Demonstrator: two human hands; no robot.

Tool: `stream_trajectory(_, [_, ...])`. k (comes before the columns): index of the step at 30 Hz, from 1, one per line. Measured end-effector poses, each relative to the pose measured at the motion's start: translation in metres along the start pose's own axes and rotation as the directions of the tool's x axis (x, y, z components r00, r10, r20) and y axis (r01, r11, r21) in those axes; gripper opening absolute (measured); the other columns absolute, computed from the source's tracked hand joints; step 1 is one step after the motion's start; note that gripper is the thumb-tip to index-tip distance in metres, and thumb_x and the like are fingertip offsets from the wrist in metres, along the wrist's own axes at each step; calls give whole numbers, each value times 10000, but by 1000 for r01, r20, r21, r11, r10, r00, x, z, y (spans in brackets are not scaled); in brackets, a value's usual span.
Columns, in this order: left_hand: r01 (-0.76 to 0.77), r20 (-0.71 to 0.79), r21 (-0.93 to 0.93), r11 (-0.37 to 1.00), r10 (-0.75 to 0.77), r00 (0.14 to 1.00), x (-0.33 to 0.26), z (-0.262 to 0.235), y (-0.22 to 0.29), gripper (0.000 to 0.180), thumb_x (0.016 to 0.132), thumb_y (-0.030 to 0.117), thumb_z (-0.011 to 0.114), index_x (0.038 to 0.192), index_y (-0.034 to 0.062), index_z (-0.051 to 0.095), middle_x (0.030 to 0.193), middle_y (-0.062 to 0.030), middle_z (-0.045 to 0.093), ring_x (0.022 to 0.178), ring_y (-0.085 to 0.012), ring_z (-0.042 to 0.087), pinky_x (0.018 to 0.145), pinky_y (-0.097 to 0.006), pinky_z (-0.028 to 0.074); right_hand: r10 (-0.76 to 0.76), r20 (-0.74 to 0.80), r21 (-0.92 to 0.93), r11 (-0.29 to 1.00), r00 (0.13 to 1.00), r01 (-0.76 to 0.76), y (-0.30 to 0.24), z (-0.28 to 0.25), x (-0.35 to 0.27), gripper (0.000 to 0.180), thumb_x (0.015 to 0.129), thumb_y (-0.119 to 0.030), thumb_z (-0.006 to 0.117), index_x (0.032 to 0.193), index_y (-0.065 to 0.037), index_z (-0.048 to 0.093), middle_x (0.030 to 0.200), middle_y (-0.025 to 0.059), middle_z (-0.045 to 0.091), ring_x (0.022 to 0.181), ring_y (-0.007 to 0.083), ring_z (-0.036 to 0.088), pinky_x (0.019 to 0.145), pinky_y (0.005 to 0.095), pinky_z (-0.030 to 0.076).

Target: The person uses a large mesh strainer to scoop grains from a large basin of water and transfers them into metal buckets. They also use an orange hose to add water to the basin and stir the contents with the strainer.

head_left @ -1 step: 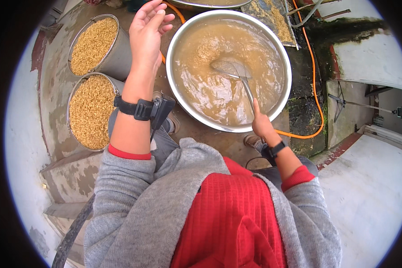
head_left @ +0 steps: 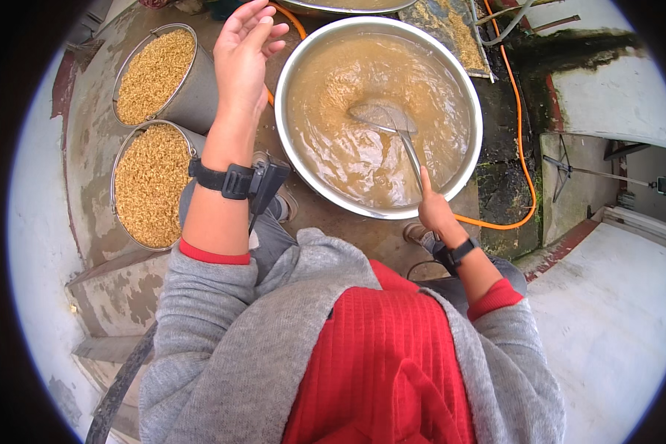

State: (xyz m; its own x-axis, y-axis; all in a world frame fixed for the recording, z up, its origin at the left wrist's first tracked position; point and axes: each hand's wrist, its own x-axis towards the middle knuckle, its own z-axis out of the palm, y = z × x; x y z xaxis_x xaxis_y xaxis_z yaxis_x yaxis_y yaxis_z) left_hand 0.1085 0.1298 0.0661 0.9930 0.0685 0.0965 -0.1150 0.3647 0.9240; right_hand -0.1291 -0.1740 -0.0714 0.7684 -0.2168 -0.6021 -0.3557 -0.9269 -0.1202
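My right hand [head_left: 438,211] is closed round the handle of a long metal mesh skimmer [head_left: 383,115], its forefinger stretched along the shaft. The skimmer's round head sits at the surface of murky brown water in a wide metal basin [head_left: 284,145]. Pale grain-like bits show through the water beyond the skimmer's head. To the left of the basin, my left hand [head_left: 249,52] is raised with fingers apart and nothing in it. It touches neither the basin nor the buckets.
Two metal buckets heaped with golden grain, a far bucket [head_left: 155,74] and a near bucket [head_left: 153,185], stand at the left. An orange hose [head_left: 522,140] curves round the basin's right side. Beyond lies a sheet with spread grain [head_left: 462,37], and another basin [head_left: 348,9] shows at the top edge.
The ripples on the water look different. My right hand and the skimmer have shifted barely, and my left hand stays where it was.
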Motion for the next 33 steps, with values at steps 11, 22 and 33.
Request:
stream_trajectory(11, [-26,44,20,999,26,999,5,-8,-5,306,927,108,511,1223,29,515,1145,-87,582,932,-135,593,762,-249,479,-82,-344,246,954,935,174,36,-48,-47,798,776,-13,541,1454,-196,162,920,296,617,874,446,609,778,477,491])
stream_trajectory(22, [-22,49,43,999,20,999,8,-9,-7,308,927,116,510,1223,28,520,1134,-78,589,932,-136,594,767,-243,477,208,-265,143,974,942,-175,38,-69,142,777,791,-30,470,1458,-93,76,907,292,626,793,418,626,695,449,502])
stream_trajectory(33, [52,-10,4,999,-52,999,2,6,-2,282,920,90,518,1198,42,518,1054,-35,574,800,-81,583,638,-180,461,96,-30,300,950,995,-82,30,-6,30,827,771,-23,471,1457,-104,15,863,337,600,759,441,616,681,470,477])
